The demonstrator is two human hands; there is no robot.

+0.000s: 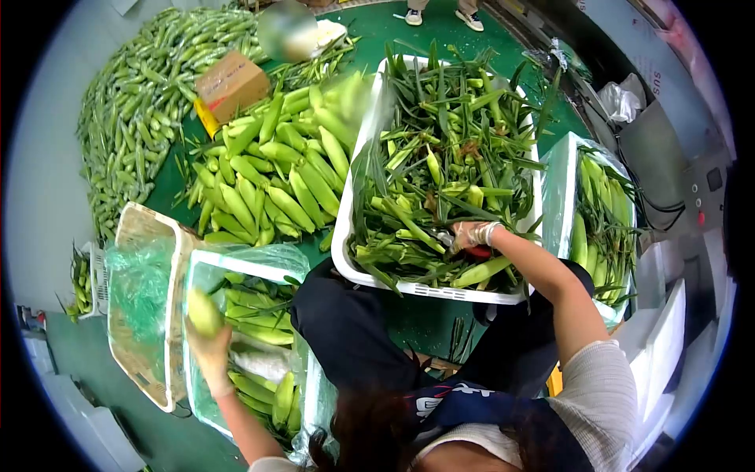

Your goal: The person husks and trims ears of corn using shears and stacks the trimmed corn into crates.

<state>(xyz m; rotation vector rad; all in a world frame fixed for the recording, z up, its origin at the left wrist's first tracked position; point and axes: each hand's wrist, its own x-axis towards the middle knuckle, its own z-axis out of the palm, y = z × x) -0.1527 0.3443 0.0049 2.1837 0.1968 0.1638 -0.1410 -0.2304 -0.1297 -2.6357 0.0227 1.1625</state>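
My left hand (209, 350) is closed around a pale green ear of corn (205, 313), blurred by motion, above the left edge of a foam box (189, 370) lined with clear plastic. Husked-green corn ears (267, 334) and a white wrapped bundle lie in that box. My right hand (474, 234), in a thin glove, is closed on a red-handled tool (478, 252) with a shiny metal part; its exact kind is partly hidden. That hand rests over a large white crate (440, 293) heaped with cut corn leaves and stalk ends (440, 149).
A pile of green corn ears (275, 173) lies beyond the crate, near a cardboard box (232, 85). Bagged corn (134, 126) is heaped at far left. A plastic basket (141, 377) stands left, another lined box (560, 177) right. A person's shoes (469, 20) show at the top.
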